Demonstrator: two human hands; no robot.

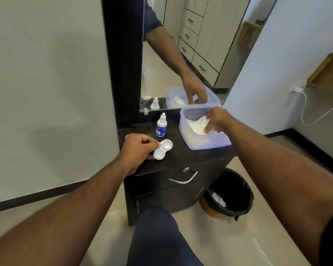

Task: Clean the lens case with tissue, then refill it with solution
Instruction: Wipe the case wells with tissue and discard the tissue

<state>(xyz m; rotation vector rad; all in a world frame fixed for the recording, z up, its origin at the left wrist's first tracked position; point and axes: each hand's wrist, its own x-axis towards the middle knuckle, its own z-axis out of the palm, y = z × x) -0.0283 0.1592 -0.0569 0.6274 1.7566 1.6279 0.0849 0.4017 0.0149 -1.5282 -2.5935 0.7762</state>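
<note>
Pinching the open white plastic two-well lens case (163,149), left hand (140,149) steadies it; right hand (217,120) grips white tissue (197,124) in translucent tub (204,142); best drawn singly.

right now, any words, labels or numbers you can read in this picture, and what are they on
Nothing can be read.
Solution bottle: the blue label carries print, too small and blurred to make out.
Lens case, tissue box, drawer and bin: no text visible.
</note>
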